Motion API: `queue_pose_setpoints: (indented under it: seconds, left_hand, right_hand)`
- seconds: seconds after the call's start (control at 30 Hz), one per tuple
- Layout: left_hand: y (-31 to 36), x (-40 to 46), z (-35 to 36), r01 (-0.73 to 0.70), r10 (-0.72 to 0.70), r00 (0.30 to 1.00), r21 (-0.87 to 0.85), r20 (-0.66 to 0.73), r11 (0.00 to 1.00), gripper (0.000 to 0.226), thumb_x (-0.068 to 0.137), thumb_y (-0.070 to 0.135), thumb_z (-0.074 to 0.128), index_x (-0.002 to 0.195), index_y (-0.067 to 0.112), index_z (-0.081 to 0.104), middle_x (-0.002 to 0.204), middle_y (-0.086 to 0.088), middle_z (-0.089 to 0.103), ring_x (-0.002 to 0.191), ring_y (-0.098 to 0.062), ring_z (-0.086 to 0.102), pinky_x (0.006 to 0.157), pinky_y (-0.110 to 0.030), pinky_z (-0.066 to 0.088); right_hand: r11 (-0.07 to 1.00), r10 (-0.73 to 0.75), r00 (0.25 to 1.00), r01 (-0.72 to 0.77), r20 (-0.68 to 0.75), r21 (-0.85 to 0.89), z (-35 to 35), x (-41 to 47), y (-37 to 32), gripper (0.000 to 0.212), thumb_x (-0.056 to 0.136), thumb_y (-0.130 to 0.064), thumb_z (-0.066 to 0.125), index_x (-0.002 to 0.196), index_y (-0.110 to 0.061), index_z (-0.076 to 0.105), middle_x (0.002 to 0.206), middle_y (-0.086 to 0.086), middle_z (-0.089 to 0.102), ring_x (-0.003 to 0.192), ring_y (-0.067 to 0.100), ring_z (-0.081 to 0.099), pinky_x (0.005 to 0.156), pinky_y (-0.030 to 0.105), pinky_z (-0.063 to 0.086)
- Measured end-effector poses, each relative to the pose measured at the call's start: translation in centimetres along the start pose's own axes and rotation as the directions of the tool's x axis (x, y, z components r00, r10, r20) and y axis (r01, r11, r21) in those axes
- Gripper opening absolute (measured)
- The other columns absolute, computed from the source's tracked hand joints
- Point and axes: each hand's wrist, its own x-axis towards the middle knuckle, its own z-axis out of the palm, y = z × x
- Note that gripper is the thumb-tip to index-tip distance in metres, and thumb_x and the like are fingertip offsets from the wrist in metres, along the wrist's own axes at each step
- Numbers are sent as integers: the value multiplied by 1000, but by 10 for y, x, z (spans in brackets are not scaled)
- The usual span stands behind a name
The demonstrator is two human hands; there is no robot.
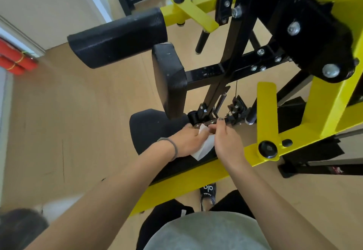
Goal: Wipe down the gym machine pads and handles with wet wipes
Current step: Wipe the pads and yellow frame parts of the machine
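A white wet wipe hangs between my two hands over the black seat pad of a yellow and black gym machine. My left hand grips the wipe's left side. My right hand pinches its upper edge with the fingertips, close to the black adjuster bracket behind the seat. An upright black back pad stands just beyond the seat. A long black roller pad lies further back on the left. A short black handle hangs from a yellow arm.
The yellow frame beam runs across in front of my legs. A yellow lever arm rises on the right, with black uprights and bolts above it. Red rolls lie at the left wall. The wooden floor spreads to the left.
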Motion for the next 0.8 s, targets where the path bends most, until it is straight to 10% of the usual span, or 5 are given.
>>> queue_pose_setpoints:
  seconds: [0.13,0.27,0.4,0.6,0.8]
  left_hand:
    - [-14,-14,3,-185,177,974,-40,-144,982,27,108,37,34,92,21,48,74,4,52,63,-10,50,55,-24,32]
    - [-10,-25,5,-265,265,964,-26,-26,964,41,109,37,26,92,14,54,83,-1,55,78,-19,54,69,-33,39]
    - [-10,23,-3,-47,81,946,-114,313,992,49,108,43,24,138,16,52,140,-8,55,128,-25,50,110,-35,33]
    - [-94,33,-17,332,-213,759,-84,615,939,48,96,53,48,122,17,64,116,-12,70,110,-25,66,109,-43,43]
    - [6,42,1,54,57,919,-267,391,962,43,109,36,31,135,13,55,138,-12,57,130,-23,50,117,-40,32]
  right_hand:
    - [1000,-5,997,7,-73,28,5,-1,2,56,111,-41,21,113,-21,73,116,3,72,110,21,63,96,36,46]
    - [1000,25,990,-25,-141,3,5,-4,-1,58,111,-40,20,116,-20,74,117,3,72,98,14,57,81,25,34]
    - [998,68,981,-64,-179,23,9,-2,-1,60,111,-41,19,116,-20,75,120,-2,73,109,13,62,88,25,37]
    - [994,112,976,-111,-184,20,12,-2,0,58,110,-44,21,115,-24,76,115,-9,74,101,5,60,88,22,34]
    - [995,93,974,-99,-208,-21,10,-2,-1,60,110,-44,20,115,-22,75,122,2,71,118,22,60,102,36,42]
